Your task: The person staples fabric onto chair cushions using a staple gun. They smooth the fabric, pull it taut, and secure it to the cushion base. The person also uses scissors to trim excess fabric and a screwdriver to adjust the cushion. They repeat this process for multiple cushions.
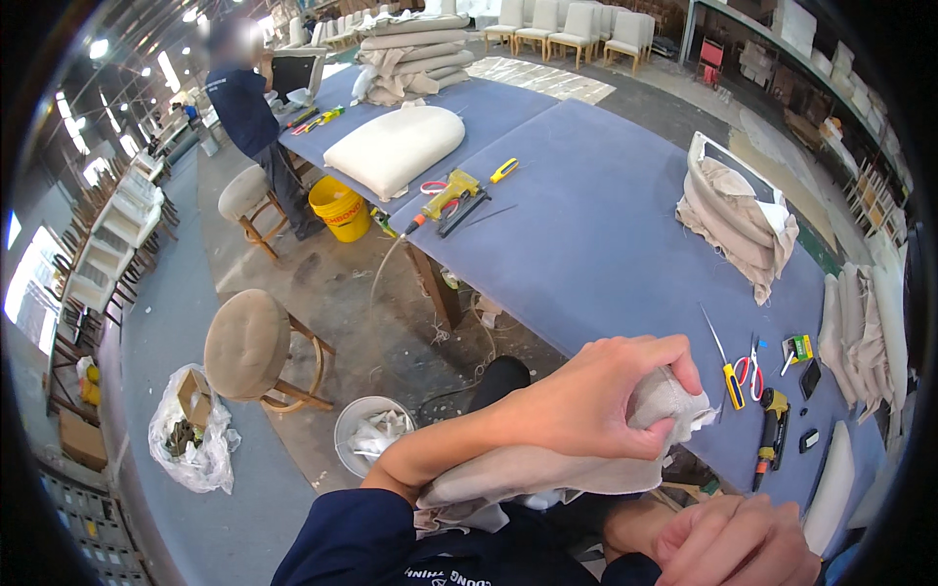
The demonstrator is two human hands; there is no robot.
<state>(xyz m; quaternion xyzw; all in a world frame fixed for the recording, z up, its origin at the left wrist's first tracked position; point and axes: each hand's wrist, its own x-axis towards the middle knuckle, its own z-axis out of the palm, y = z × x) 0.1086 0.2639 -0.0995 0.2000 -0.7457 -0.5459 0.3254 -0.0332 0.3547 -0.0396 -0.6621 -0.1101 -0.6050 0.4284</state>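
My left hand (pixel 596 396) is closed on the edge of a beige fabric-covered cushion (pixel 547 473) held against my body. Its thumb and fingers pinch a corner where the fabric folds over, with frayed threads at the end. Lower and to the right, my right hand (pixel 743 547) has its fingers curled tightly; whatever they hold, if anything, is hidden. Nearby on the blue-grey table (pixel 586 230) lie a yellow-handled screwdriver (pixel 732 381), red-handled scissors (pixel 750 375) and a yellow-and-black staple gun (pixel 772 430).
Another staple gun (pixel 449 193) with a hose, a cream cushion (pixel 396 148) and a fabric-draped piece (pixel 735 210) lie on the table. Round stools (pixel 249 344), a white bucket (pixel 371 430) and a yellow bucket (pixel 339 208) stand left. A co-worker (pixel 241 107) stands at the far left end.
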